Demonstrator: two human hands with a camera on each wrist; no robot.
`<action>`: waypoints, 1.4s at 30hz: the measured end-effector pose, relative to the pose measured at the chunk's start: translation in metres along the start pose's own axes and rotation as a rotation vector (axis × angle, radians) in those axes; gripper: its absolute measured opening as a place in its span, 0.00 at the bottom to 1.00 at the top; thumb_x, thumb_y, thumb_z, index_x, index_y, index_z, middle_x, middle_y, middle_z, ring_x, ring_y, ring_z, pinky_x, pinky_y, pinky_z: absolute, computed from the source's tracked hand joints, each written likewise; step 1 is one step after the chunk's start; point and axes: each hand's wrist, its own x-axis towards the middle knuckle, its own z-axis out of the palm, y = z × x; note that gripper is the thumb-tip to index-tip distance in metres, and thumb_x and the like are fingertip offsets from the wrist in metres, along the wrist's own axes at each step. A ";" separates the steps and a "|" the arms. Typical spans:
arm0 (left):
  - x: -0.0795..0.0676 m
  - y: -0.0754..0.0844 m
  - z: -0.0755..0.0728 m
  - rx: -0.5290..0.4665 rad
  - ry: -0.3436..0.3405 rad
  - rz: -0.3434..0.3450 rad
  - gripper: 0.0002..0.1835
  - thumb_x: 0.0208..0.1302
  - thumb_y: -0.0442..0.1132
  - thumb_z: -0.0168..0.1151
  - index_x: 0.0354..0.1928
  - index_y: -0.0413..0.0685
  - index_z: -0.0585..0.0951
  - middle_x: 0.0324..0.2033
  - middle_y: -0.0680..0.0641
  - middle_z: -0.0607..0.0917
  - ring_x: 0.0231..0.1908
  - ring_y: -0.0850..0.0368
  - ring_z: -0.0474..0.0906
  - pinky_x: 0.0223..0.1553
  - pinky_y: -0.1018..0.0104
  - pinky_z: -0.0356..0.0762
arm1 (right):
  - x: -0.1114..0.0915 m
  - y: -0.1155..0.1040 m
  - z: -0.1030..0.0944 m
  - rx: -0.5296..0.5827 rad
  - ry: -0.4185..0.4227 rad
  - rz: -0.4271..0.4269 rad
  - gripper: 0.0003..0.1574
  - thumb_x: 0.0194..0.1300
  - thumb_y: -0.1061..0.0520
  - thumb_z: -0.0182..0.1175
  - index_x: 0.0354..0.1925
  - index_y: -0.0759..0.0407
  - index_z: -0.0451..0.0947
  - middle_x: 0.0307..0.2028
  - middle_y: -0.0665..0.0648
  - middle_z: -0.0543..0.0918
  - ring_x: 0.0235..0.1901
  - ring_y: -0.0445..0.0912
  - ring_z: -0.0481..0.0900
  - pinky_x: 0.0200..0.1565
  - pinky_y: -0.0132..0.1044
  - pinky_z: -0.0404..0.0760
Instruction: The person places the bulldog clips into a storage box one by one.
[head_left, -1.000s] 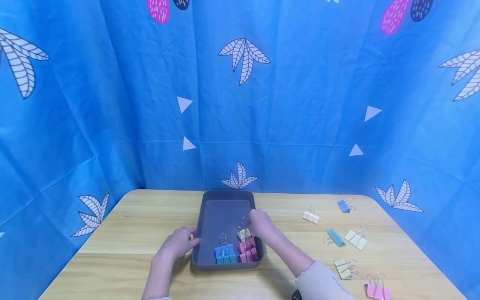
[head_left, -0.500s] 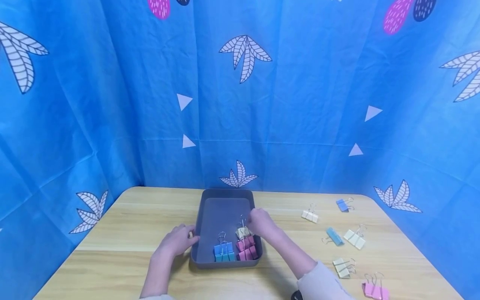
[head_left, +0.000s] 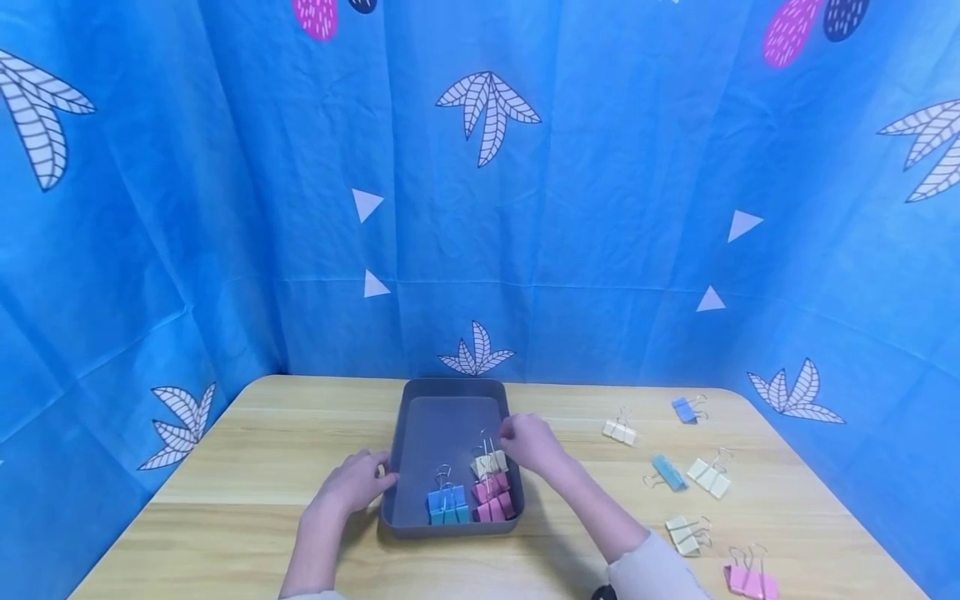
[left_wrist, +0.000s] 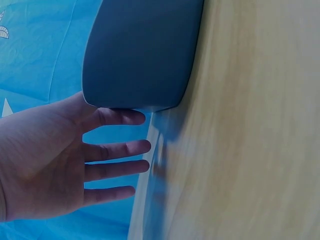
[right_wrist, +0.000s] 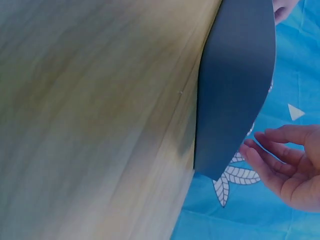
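Note:
My left hand (head_left: 352, 482) rests at the left rim of a dark grey tray (head_left: 408, 433). In the left wrist view its fingers are straight, the index finger along the tray's outer wall; the thumb is hidden there. My right hand (head_left: 531, 442) hovers at the right rim with loosely bent fingers and nothing visible between them. Just beside its fingertips, a pale yellow binder clip (head_left: 491, 464) sits in the tray, behind two pink binder clips (head_left: 493, 508). A blue binder clip (head_left: 446, 498) and a teal binder clip (head_left: 450, 517) stand together left of those.
Several loose binder clips lie on the wooden table (head_left: 300, 417) to the right: a white clip (head_left: 619, 432), a blue clip (head_left: 684, 410), a teal clip (head_left: 669, 472), another white clip (head_left: 708, 478), a yellow-green clip (head_left: 683, 536) and a pink clip (head_left: 752, 581). A blue patterned curtain (head_left: 600, 208) surrounds the table.
My right hand has let go of the pale yellow binder clip and drawn slightly right. The clip now shows more fully in the tray. My left hand stays at the rim.

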 end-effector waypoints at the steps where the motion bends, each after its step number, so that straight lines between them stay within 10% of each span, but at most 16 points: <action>1: 0.000 0.000 0.000 -0.001 0.000 0.000 0.25 0.60 0.43 0.59 0.55 0.35 0.73 0.37 0.43 0.77 0.39 0.46 0.74 0.39 0.46 0.73 | 0.000 0.001 -0.001 -0.001 0.005 -0.005 0.04 0.55 0.66 0.61 0.32 0.66 0.81 0.29 0.59 0.82 0.30 0.50 0.79 0.32 0.37 0.79; 42: 0.001 -0.002 0.001 -0.002 -0.001 -0.007 0.26 0.60 0.44 0.59 0.57 0.36 0.73 0.36 0.45 0.77 0.37 0.48 0.74 0.37 0.49 0.74 | -0.013 0.110 -0.066 0.017 0.146 0.328 0.12 0.58 0.65 0.53 0.37 0.73 0.76 0.34 0.66 0.80 0.33 0.58 0.77 0.38 0.50 0.77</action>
